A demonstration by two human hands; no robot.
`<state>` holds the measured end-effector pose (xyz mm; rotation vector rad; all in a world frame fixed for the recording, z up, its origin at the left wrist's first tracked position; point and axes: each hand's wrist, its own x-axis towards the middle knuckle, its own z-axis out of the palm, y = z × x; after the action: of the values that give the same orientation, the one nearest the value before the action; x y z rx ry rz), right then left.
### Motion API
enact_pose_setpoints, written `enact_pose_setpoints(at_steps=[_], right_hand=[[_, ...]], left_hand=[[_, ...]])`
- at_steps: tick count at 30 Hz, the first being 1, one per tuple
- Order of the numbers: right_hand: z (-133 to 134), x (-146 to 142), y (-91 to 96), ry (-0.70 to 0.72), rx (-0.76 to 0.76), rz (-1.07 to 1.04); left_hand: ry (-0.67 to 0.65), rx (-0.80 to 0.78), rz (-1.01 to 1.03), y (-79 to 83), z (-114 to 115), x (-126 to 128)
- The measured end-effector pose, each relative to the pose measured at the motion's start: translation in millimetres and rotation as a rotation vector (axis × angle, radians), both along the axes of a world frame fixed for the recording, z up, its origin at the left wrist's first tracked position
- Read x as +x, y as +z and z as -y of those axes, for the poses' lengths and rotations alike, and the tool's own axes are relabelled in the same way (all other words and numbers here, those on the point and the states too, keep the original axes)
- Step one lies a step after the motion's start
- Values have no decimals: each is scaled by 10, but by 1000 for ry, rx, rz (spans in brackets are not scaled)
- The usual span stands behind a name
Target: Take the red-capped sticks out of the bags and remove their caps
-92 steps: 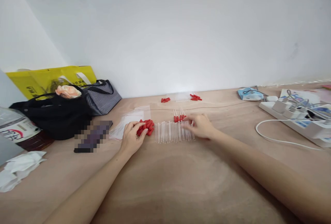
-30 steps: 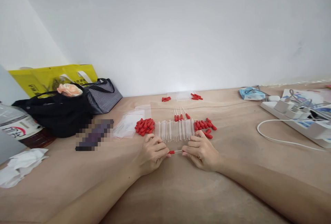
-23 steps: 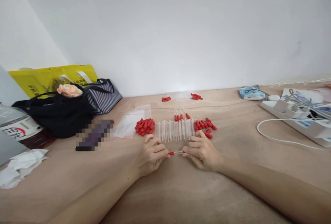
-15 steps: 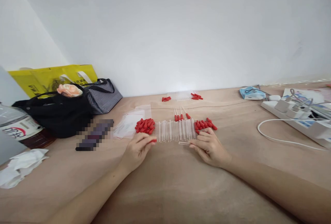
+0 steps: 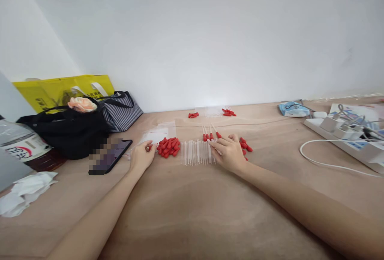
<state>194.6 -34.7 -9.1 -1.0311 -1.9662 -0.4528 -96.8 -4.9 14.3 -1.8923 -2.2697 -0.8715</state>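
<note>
My left hand (image 5: 143, 155) is closed in a pinch on a red rubber dropper bulb (image 5: 150, 147), at the left edge of a heap of red bulbs (image 5: 168, 148). A row of clear glass dropper tubes (image 5: 195, 153) lies side by side to the right of this heap. Over the row's right end, my right hand (image 5: 229, 154) pinches the upper end of a glass tube with its fingertips; the tube itself is mostly hidden. More red bulbs (image 5: 246, 145) show behind that hand. Several droppers with red bulbs fitted (image 5: 211, 136) lie just beyond the row.
Clear plastic bags (image 5: 154, 135) and a phone (image 5: 111, 157) lie on the left, near a black bag (image 5: 66, 136), a bottle (image 5: 22, 148) and crumpled tissue (image 5: 28, 192). On the right are a power strip (image 5: 342, 138) with cables and a blue mask pack (image 5: 293, 109). Small red bulbs (image 5: 229, 112) lie by the wall.
My left hand has moved left and away from me, from in front of the bulbs to beside them. My right hand has shifted left and forward over the tubes.
</note>
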Motion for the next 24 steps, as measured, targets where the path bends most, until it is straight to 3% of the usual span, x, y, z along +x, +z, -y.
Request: enact_pose_setpoints(at_steps=[6, 15, 18, 21, 24], right_hand=[[-80, -200, 31, -92, -106, 184], [59, -219, 70, -36, -304, 280], [55, -208, 101, -18, -333, 262], [-90, -127, 208, -78, -426, 156], [-380, 15, 333, -324, -711, -52]], left_hand=[[-59, -9, -40, 54, 92, 12], [-59, 26, -56, 72, 102, -59], [-83, 122, -59, 58, 122, -50], [-183, 312, -95, 31, 205, 45], [-414, 396, -127, -16, 343, 244]])
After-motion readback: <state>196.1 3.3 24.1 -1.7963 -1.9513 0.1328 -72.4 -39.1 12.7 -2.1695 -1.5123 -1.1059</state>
